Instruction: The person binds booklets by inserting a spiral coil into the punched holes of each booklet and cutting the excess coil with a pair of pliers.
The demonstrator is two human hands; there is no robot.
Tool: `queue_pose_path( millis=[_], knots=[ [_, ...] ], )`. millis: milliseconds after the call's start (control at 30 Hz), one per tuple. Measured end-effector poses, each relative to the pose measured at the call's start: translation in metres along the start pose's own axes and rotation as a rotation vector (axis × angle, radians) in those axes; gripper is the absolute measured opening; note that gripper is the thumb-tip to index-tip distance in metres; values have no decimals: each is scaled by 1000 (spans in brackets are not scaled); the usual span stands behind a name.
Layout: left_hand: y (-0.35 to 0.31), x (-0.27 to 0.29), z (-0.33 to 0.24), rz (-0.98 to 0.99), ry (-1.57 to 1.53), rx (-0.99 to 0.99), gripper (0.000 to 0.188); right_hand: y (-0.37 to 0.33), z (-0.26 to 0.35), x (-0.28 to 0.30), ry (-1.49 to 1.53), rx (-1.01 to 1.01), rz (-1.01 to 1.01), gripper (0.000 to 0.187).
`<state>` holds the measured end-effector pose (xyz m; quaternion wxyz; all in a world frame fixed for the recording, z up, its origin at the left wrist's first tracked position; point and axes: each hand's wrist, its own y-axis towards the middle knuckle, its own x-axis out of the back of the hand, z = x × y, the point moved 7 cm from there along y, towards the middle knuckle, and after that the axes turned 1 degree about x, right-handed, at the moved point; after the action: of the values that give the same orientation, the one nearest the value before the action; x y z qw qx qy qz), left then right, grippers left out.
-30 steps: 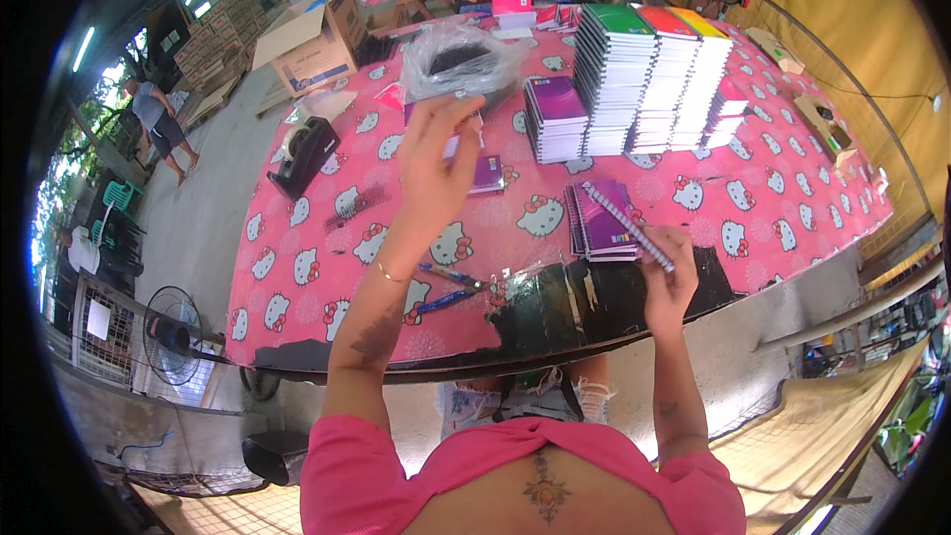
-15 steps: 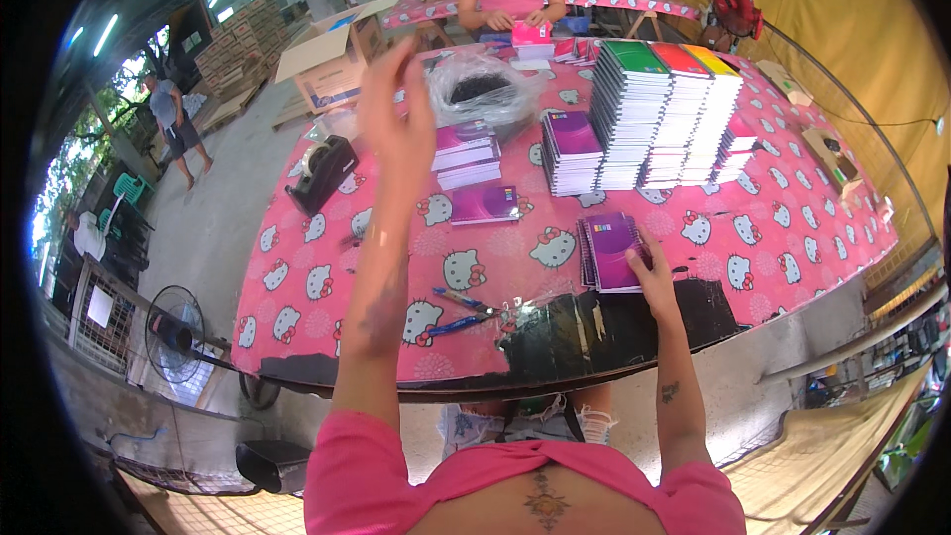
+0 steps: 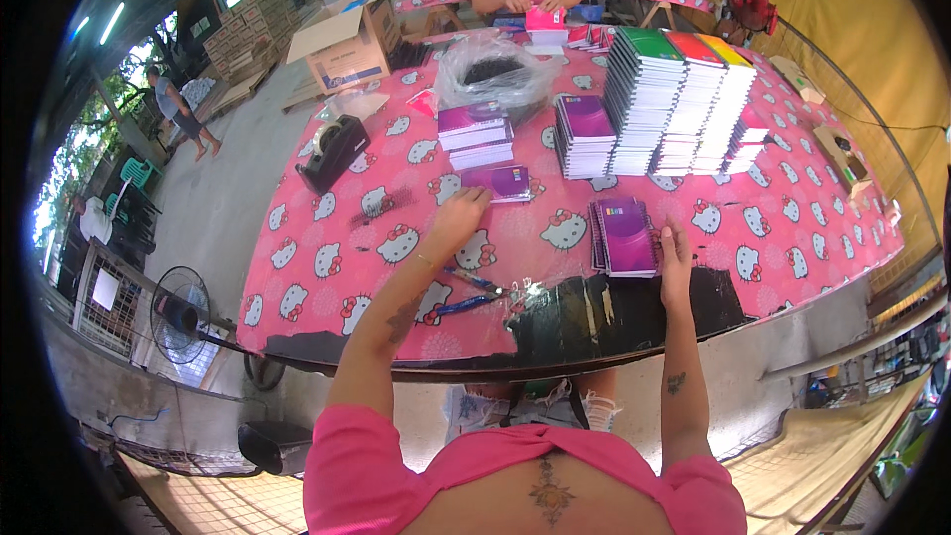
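Hands, from the head camera: left (image 3: pixel 459 220), fingers bent, at a flat purple notebook (image 3: pixel 507 181) mid-frame (grip unclear); right (image 3: pixel 677 258), loosely open, holding nothing, beside purple spiral notebooks (image 3: pixel 626 238) right of centre, below taller stacks (image 3: pixel 659 104).

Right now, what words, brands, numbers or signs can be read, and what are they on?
No text is clear enough to quote.
Purple notebook beside the right hand: small colourful letters, too blurred.
Purple notebook at the left hand: tiny colourful mark, too small.
Cardboard box: printed side, too small.
Pink notebook across the table: pale mark, too blurred.
White sheet at far left: no writing discernible.
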<state>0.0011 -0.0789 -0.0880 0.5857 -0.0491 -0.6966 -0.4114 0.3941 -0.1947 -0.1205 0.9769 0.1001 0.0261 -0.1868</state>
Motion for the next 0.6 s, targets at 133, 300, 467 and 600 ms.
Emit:
queue_pose_path(
  millis=[133,300,467,600],
  knots=[
    [11,21,-33,-18,-3,-19,36,-34,53,11,-312,393,-160,44],
    [17,93,-120,-143,-221,-104,33,-89,116,-74,-460,623,76,53],
    [-22,77,-169,-44,-389,-208,38,-100,35,-94,-104,193,229,51],
    [-67,38,-160,-126,-983,439,51,-112,8,-98,-3,71,246,53]
  ],
)
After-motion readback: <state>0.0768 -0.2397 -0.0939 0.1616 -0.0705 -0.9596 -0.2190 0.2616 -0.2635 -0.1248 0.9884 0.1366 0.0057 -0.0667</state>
